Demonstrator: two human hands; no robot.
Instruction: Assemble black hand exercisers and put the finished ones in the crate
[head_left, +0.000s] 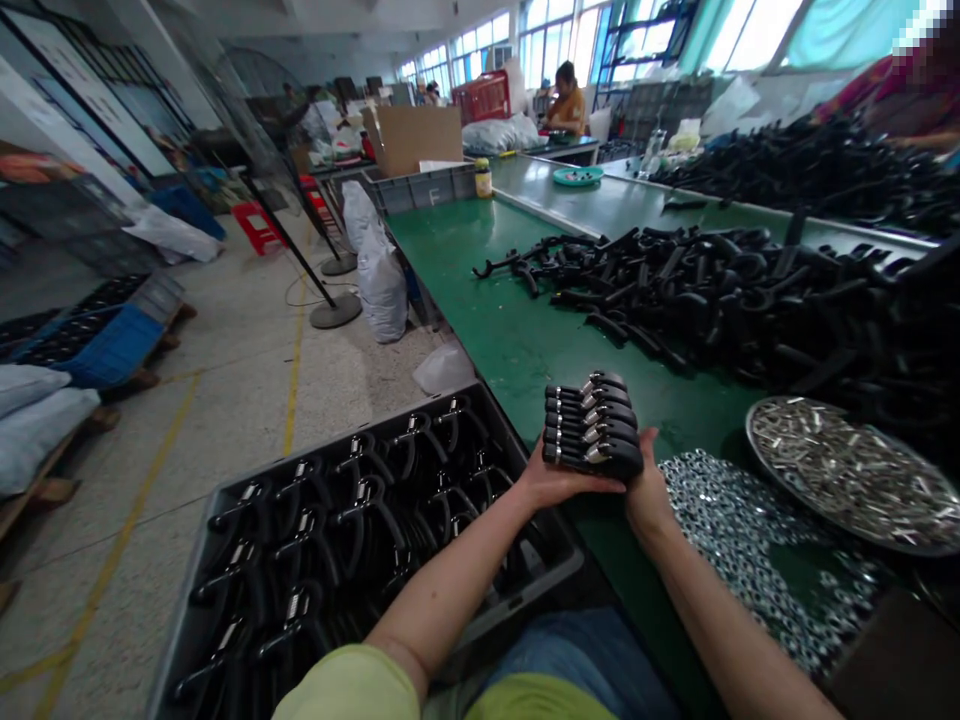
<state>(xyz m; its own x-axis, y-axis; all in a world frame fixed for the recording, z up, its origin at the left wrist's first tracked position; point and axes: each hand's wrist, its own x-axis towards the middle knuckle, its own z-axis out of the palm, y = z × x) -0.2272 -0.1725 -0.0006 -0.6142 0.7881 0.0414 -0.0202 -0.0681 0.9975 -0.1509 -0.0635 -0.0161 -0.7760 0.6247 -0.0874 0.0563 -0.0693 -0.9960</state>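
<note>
A stack of several black plastic handles with metal pins is held between my two hands above the edge of the green table. My left hand grips the stack from its left and underneath. On the right side, my right hand is closed against the stack's end. Below and to the left stands a grey crate, filled with rows of similar black handles. Most of my fingers are hidden behind the stack.
On the green table lie a big heap of black parts, scattered metal nuts and a round tray of metal pins. A cardboard box stands at the far end. Co-workers sit farther back and at the right.
</note>
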